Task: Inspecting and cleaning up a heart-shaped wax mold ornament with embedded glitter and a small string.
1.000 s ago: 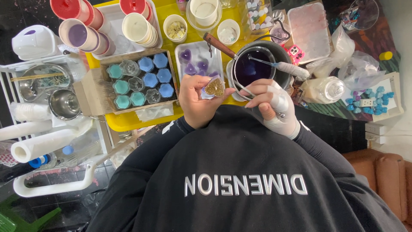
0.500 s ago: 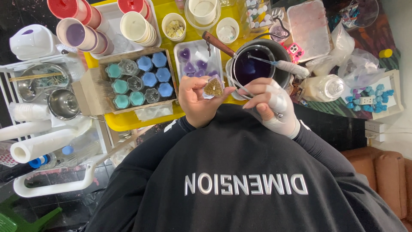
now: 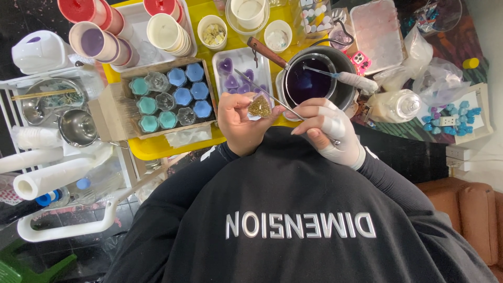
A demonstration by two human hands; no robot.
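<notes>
**A:** Where's the piece being worked on?

**B:** Off the tabletop, up near the chest. The left hand (image 3: pixel 241 126) has its fingers pinched around a small gold glitter heart (image 3: pixel 259 106), held up on edge above the near rim of the yellow tray (image 3: pixel 157 148).

**A:** And the other hand?

**B:** The right hand (image 3: pixel 330 133), in a white glove, has its fingers closed on a thin metal rod (image 3: pixel 262 89). The rod slants past the heart toward the white tray (image 3: pixel 222 55). It passes just beside the heart; I can't tell whether it touches it.

**A:** How much looks done?

**B:** A fair share, I'd say. Several purple hearts (image 3: pixel 226 65) already lie in the white tray. In the cardboard box (image 3: pixel 110 112), most of the little cups (image 3: pixel 183 97) are filled blue or teal.

**A:** What's left?

**B:** The gold heart isn't set down anywhere yet. A few clear cups (image 3: pixel 156 81) in the box look unfilled, though the glare makes that hard to call. The pot (image 3: pixel 343 57) behind the hands holds plenty of dark purple liquid (image 3: pixel 309 84), with a white-handled tool (image 3: pixel 356 81) resting across its rim, so pouring seems unfinished.

**A:** So roughly midway?

**B:** Past the middle for the blue and teal batch, by my reading. The purple and the gold piece are still in progress.
</notes>
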